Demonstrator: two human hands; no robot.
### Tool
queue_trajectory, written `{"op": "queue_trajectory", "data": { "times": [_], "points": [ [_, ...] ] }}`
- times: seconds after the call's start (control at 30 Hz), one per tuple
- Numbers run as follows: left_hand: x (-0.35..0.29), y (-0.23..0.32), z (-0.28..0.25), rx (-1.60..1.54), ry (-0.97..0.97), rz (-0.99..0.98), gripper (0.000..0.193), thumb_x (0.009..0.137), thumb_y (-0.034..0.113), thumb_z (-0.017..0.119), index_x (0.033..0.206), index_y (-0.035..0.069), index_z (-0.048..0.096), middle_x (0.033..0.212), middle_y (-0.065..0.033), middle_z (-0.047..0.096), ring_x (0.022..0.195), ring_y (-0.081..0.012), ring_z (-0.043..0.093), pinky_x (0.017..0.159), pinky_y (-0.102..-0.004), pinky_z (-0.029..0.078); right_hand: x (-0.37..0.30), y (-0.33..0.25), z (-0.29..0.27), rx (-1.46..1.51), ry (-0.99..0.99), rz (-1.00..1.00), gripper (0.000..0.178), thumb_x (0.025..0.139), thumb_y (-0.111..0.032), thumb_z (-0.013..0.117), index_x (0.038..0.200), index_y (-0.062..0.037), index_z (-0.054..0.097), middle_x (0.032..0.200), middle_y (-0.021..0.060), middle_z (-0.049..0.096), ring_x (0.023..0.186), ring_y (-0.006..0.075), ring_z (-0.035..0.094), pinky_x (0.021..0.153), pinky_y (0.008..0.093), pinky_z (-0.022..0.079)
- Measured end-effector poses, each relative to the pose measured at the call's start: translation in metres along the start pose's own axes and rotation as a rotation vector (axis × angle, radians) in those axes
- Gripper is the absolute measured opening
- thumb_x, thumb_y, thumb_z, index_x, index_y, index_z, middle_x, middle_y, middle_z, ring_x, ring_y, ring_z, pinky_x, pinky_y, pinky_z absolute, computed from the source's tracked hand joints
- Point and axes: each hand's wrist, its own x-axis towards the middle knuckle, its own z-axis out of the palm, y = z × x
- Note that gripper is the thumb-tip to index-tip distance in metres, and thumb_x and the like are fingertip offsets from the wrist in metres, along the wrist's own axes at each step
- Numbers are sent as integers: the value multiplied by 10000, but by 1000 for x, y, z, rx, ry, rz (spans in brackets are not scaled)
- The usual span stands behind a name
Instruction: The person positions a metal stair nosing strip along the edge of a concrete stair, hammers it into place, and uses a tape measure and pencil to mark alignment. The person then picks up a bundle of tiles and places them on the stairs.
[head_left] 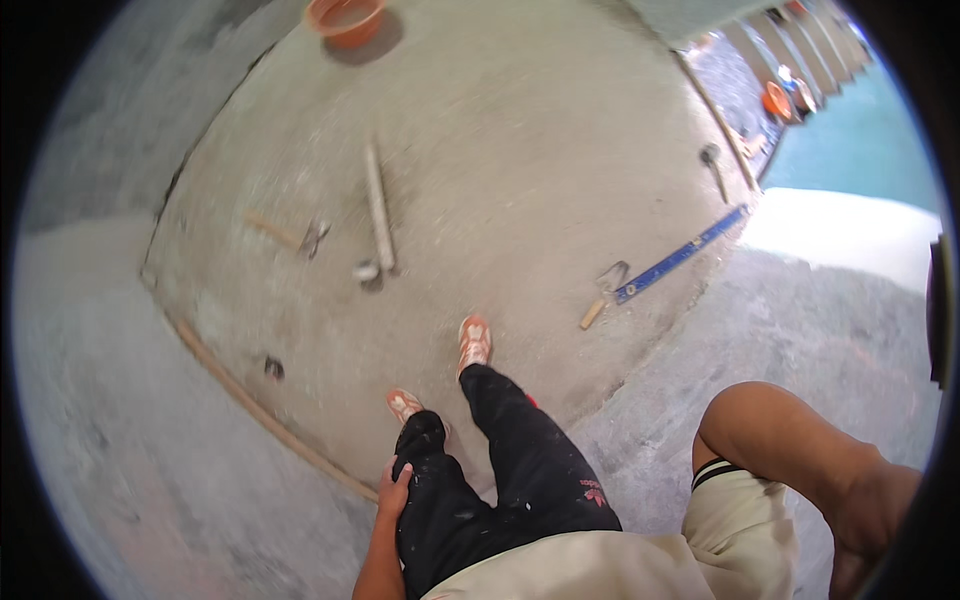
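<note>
My left hand point(395, 485) rests against the thigh of my black trousers point(445, 510), thumb and fingers apart, holding nothing. My right arm is bent up at the right edge, and my right hand point(880, 510) is close to the camera with its fingers hidden. On the floor ahead lies a hammer point(275, 230) with a wooden handle. Beside it are a long pale bar point(378, 205) and a small round greyish object point(366, 271). To the right, a blue spirit level point(680, 256) lies next to a wooden-handled tool point(594, 314), apparently a trowel.
An orange basin point(345, 22) stands at the far left, another orange basin point(776, 100) near stairs point(815, 50) at the far right. A long-handled tool point(714, 165) lies by the right edging. A wooden strip point(250, 395) borders the floor slab; a small dark object point(274, 368) lies nearby.
</note>
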Motion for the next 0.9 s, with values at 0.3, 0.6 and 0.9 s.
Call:
{"op": "queue_trajectory", "data": {
  "times": [0.3, 0.6, 0.9],
  "points": [
    [-8, 283, 2, 47, -430, 324, 857, 936, 356, 805, 1628, 57, 398, 1667, -256, 375, 1539, -339, 381, 1260, -401, 291, -49, 55, -84, -396, 617, 607, 77, 934, -38, 696, 924, -77, 629, 833, 40, 607, 631, 117, 552, 591, 243, 522],
    [19, 492, -16, 297, -664, 329, 784, 958, 398, 776, 1581, 30, 472, 1653, -252, 392, 1532, -358, 396, 1258, -408, 302, -319, 82, -86, -582, -285, 1730, 784, 981, -677, 607, 1562, -160, 509, 1516, 232, 546, 1333, 358, 579, 1148, 457, 440],
    [-28, 696, -14, 1009, -587, 549, 694, 874, 633, 769, 1356, 135, 730, 1436, -291, 595, 1344, -409, 582, 1140, -436, 457, -134, 75, -136, -772, 208, 1724, 521, 1006, -533, 657, 1411, -206, 674, 1461, 324, 524, 1331, 493, 549, 1103, 499, 475]
  ]
}}
